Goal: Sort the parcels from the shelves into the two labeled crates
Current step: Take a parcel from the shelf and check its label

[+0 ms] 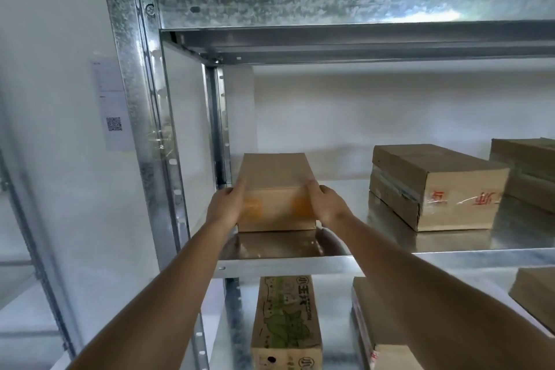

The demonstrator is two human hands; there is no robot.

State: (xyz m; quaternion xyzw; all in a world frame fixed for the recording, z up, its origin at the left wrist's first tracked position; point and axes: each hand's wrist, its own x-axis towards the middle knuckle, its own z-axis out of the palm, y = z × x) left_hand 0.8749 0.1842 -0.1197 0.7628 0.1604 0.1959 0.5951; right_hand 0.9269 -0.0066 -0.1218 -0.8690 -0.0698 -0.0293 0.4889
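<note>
A plain brown cardboard parcel with blurred orange marks on its near face stands at the left end of the middle metal shelf. My left hand holds its left side and my right hand holds its right side, fingers wrapped over the near corners. The parcel's bottom still rests on the shelf. No crate is in view.
A taped parcel with red print sits to the right on the same shelf, another beyond it. On the shelf below stand a green-printed carton and more parcels. A galvanized upright post is at left; a shelf beam is overhead.
</note>
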